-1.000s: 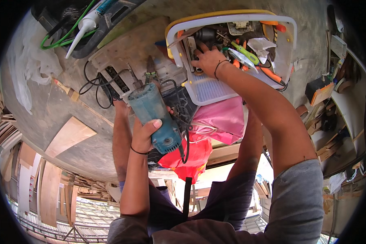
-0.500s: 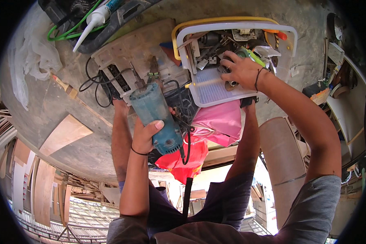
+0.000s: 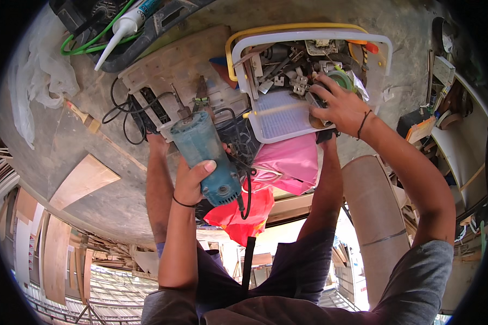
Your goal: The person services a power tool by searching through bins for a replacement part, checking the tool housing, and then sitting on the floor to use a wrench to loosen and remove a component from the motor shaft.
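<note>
My left hand (image 3: 192, 179) is wrapped round a teal router motor (image 3: 203, 154), its bit and collet pointing away from me. A black cord trails from its near end. Over the white plastic bin (image 3: 276, 132), my right hand (image 3: 339, 111) curls its fingers round a dark metal part (image 3: 314, 102); the hand hides most of that part. A green tape roll (image 3: 340, 79) lies just beyond these fingers. Metal fittings, wooden strips and tools fill the far side of the bin, with pale hinge-like pieces (image 3: 300, 84) near my fingertips.
A grey tool case (image 3: 168, 67) lies open left of the bin, with pliers (image 3: 202, 92) on it. Pink cloth (image 3: 287, 162) and a red bag (image 3: 244, 214) sit between my legs. A brush (image 3: 87, 116), a wood offcut (image 3: 87, 181) and a cardboard roll (image 3: 377, 206) surround me.
My right hand has shifted right and slightly nearer in the bin, with the metal part beneath its fingers. The green tape roll shows more now. My left hand keeps hold of the router motor.
</note>
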A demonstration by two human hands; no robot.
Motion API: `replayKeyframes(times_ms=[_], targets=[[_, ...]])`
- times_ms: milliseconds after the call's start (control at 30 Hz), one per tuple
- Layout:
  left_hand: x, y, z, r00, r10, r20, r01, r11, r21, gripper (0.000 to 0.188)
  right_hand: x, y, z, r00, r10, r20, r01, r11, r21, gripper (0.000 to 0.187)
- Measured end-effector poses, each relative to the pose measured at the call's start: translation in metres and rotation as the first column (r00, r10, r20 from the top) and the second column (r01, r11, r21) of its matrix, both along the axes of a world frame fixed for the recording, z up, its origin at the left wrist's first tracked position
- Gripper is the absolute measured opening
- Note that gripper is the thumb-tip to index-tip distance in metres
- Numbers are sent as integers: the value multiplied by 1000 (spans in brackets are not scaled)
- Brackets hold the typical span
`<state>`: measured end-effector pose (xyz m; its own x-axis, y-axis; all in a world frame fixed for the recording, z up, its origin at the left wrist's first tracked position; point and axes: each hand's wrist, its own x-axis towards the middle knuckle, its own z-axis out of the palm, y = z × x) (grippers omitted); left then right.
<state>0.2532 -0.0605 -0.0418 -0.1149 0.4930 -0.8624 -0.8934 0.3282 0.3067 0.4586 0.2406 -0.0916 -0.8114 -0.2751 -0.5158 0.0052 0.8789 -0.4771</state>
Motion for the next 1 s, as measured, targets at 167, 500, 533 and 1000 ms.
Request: replayKeyframes(times_ms=[167,500,533,1000], targets=[[1,2,-1,1000,1,6,-1,1000,-7,56,11,0,6,999,-27,-26,27,999,18,31],[0,2,1,1000,-10,-10,9,1000,-14,56,21,-5,16,997,-76,28,74,995,72,39],[-1,3,1,1000,-11,-12,11,1000,-8,55,23,-5,17,996,-79,33,76,994,76,42],[2,1,3,1000,-10,-2,10,1000,-17,52,-6,-2,28,984,-19,178,-1,993,114,38]])
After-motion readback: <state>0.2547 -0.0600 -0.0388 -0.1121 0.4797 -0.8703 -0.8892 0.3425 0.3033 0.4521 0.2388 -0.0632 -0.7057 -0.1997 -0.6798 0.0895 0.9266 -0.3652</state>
